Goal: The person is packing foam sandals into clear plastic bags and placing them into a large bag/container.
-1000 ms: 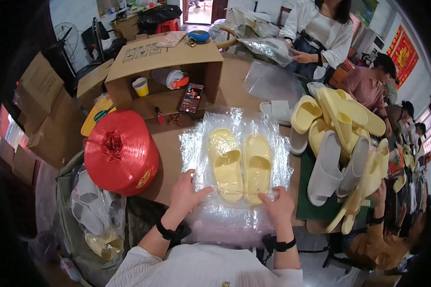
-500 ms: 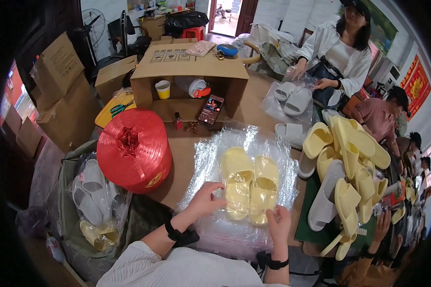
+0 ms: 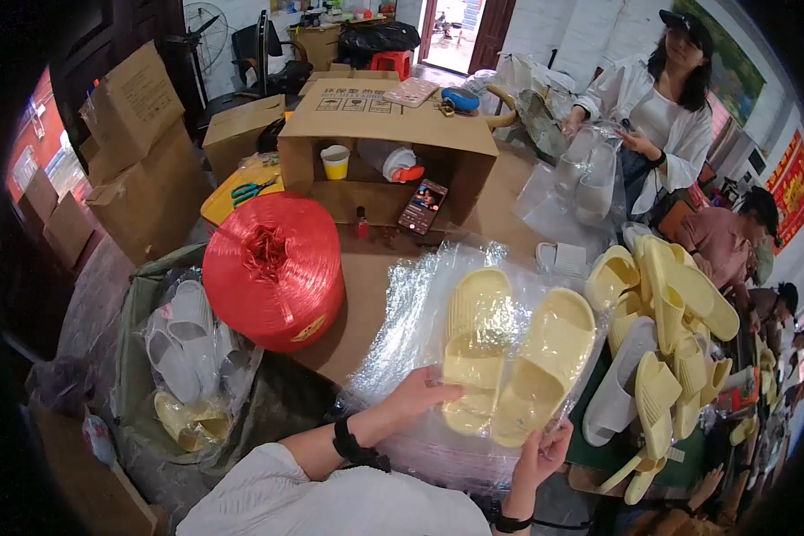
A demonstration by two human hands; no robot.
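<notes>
Packing workshop. Slippers (image 3: 659, 277) heaped at right on the surface (image 3: 359, 281), stacked clear bags (image 3: 397, 322) near, red twine roll (image 3: 272, 272) left, cartons (image 3: 147, 201) far left, sack (image 3: 286, 402) with bagged pairs near left, co-workers (image 3: 715, 237) lined along the right.

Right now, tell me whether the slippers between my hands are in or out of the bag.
In: the clear bag glints over both slippers.

The brown table (image 3: 364, 271) bears a cardboard box (image 3: 389, 129), a red roll (image 3: 281, 268) — and clear bags (image 3: 404, 317).
</notes>
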